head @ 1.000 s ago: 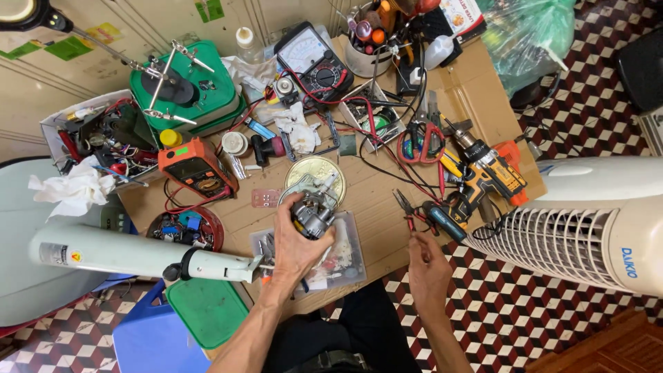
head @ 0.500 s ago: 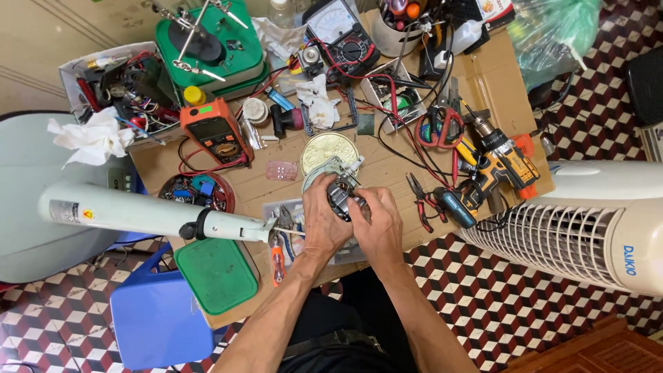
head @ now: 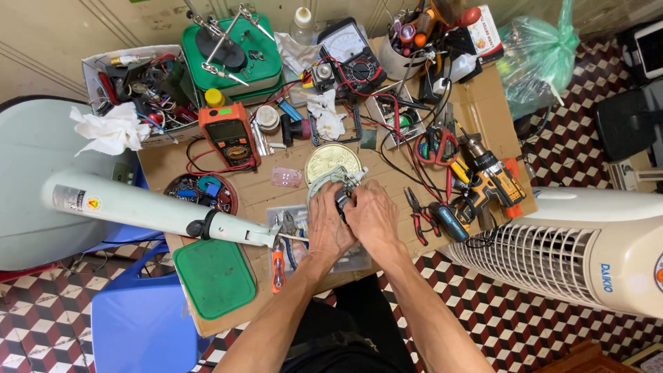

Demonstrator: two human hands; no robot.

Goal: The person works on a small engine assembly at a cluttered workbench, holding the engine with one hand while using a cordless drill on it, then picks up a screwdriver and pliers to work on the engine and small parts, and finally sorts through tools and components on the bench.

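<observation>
Head view: the left hand (head: 330,224) and right hand (head: 373,215) are pressed together, fingers curled around a small motor part (head: 340,188) held just below the round brass plate (head: 332,160). Left of that plate, a red dish (head: 201,191) holds small components; further up-left, a grey box (head: 141,86) is stuffed with wires. Right of the plate lie red pliers (head: 416,214) and a yellow drill (head: 492,178)
</observation>
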